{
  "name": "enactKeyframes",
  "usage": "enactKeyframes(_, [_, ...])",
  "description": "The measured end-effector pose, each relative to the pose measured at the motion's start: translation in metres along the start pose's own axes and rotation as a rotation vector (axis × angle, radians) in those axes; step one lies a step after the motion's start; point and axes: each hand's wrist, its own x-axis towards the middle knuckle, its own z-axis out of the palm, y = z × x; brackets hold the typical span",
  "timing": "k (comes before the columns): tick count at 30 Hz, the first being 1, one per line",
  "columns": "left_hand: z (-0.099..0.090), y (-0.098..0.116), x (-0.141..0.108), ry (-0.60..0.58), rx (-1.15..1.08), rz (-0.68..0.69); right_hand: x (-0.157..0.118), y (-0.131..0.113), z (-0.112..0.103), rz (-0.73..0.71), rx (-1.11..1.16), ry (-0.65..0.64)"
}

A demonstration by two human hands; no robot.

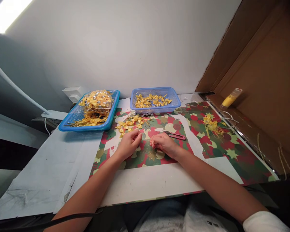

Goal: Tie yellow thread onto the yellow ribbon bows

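My left hand (130, 142) is closed, thumb pressed against curled fingers, just in front of a loose pile of yellow ribbon bows (128, 125) with thin gold stems. My right hand (164, 144) faces it a short way off, its fingertips pinched together. Whatever lies in either pinch is too small to make out; a faint thin strand may run between them. Beside the right hand, touching or nearly so, rests a pair of pink thread snips (176, 135). Both hands are low over a red, green and gold patterned sheet (145, 158).
A blue basket (113, 120) at the left holds bagged and loose yellow bows. Another basket (157, 110), with more bows, stands against the wall, silver beads (147, 114) before it. Yellow scraps (212, 125), a spool of yellow thread (231, 98) and cardboard (258, 64) are at right.
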Motion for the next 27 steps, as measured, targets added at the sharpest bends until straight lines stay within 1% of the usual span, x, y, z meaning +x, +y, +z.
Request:
enactKeyframes(2, [-0.002, 0.001, -0.001, -0.015, -0.019, 0.001, -0.002, -0.003, -0.005, -0.121, -0.169, 0.041])
enactKeyframes(3, [-0.004, 0.001, -0.002, -0.051, -0.046, 0.006, -0.003, -0.006, -0.007, -0.227, -0.286, 0.072])
enactKeyframes(5, [-0.007, 0.003, -0.004, -0.17, -0.155, 0.028, -0.006, -0.012, -0.014, -0.514, -0.548, 0.121])
enactKeyframes(6, [-0.008, 0.004, -0.006, -0.232, -0.239, 0.044, -0.007, -0.015, -0.017, -0.659, -0.676, 0.126])
enactKeyframes(8, [-0.008, 0.007, -0.007, -0.311, -0.424, 0.076, -0.009, -0.019, -0.023, -0.876, -0.899, 0.087])
enactKeyframes(9, [-0.007, 0.009, -0.008, -0.325, -0.504, 0.088, -0.01, -0.021, -0.025, -0.951, -0.985, 0.058])
enactKeyframes(11, [-0.003, 0.013, -0.009, -0.339, -0.607, 0.087, -0.01, -0.023, -0.027, -1.048, -1.1, 0.013])
enactKeyframes(13, [0.002, 0.016, -0.01, -0.386, -0.657, 0.027, -0.01, -0.022, -0.027, -1.102, -1.155, -0.006])
enactKeyframes(15, [0.007, 0.017, -0.011, -0.469, -0.715, -0.081, -0.009, -0.021, -0.026, -1.119, -1.178, -0.011])
enactKeyframes(17, [0.012, 0.015, -0.012, -0.508, -0.776, -0.173, -0.009, -0.018, -0.025, -1.103, -1.193, -0.019])
enactKeyframes(19, [0.015, 0.011, -0.011, -0.48, -0.82, -0.203, -0.007, -0.017, -0.025, -1.08, -1.199, -0.014])
enactKeyframes(21, [0.017, 0.009, -0.011, -0.442, -0.83, -0.196, -0.006, -0.017, -0.027, -1.032, -1.203, 0.042])
enactKeyframes(23, [0.018, 0.008, -0.01, -0.403, -0.813, -0.184, -0.006, -0.021, -0.034, -0.904, -1.222, 0.161])
enactKeyframes(24, [0.018, 0.008, -0.01, -0.382, -0.804, -0.182, -0.006, -0.023, -0.039, -0.8, -1.238, 0.225])
enactKeyframes(26, [0.018, 0.009, -0.01, -0.332, -0.799, -0.177, -0.008, -0.03, -0.054, -0.536, -1.286, 0.298])
enactKeyframes(27, [0.018, 0.01, -0.01, -0.312, -0.801, -0.176, -0.009, -0.033, -0.063, -0.392, -1.304, 0.289])
